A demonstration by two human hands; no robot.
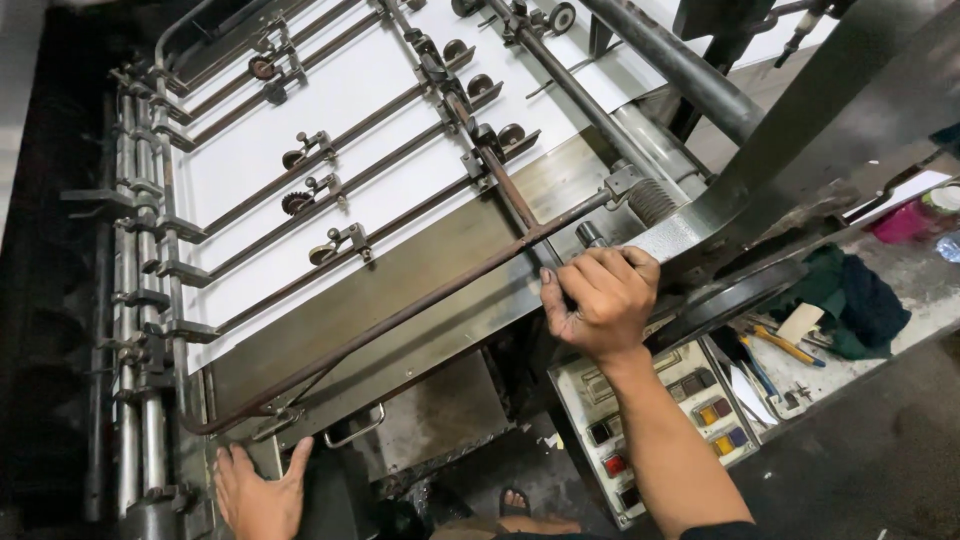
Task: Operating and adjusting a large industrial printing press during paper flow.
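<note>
Right hand point(600, 300): fingers closed round rusty rod point(400, 315) at machine's metal feed board point(440, 250). Left hand point(258, 490): flat, fingers spread, on frame edge. White sheet point(330, 110) under rollers. Button panel point(660, 430), dark concrete floor point(870, 460) below.

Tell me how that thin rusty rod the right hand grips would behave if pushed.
The thin rusty rod is long and slender, so it would probably flex a little. It looks fixed to the machine at both ends, so it likely won't roll away. Its rusty surface should give the right hand decent grip.
</note>
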